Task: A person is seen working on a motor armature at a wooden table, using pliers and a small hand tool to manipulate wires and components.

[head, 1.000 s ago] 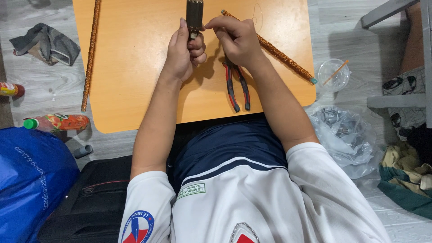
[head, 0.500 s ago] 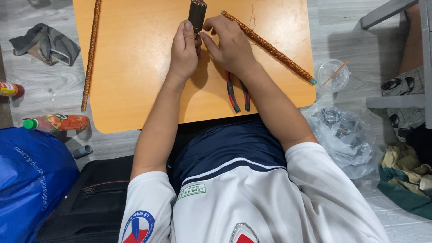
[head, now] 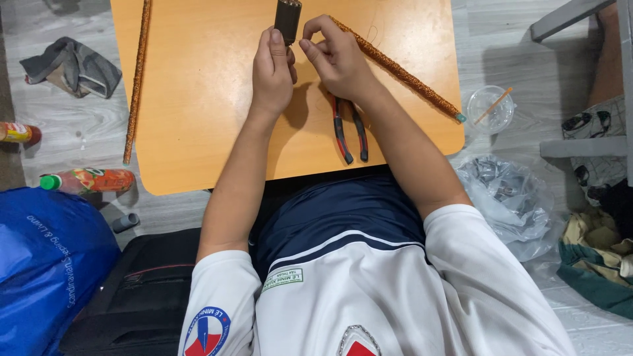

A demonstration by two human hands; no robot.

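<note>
Dark cylinder point(head: 287, 18) stands upright above the orange table point(head: 198, 99), grasped by the left hand point(head: 273, 69); the right hand point(head: 336, 56) pinches at its side with thumb and forefinger. Pliers point(head: 349, 128) lie just below the fingers.

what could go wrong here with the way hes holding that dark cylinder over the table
1. The left hand grips the dark cylinder only at its lower end while the right hand pinches beside it; it might slip and drop onto the table.
2. The pliers lie right under the right wrist, so a forearm could nudge them off the near edge.
</note>
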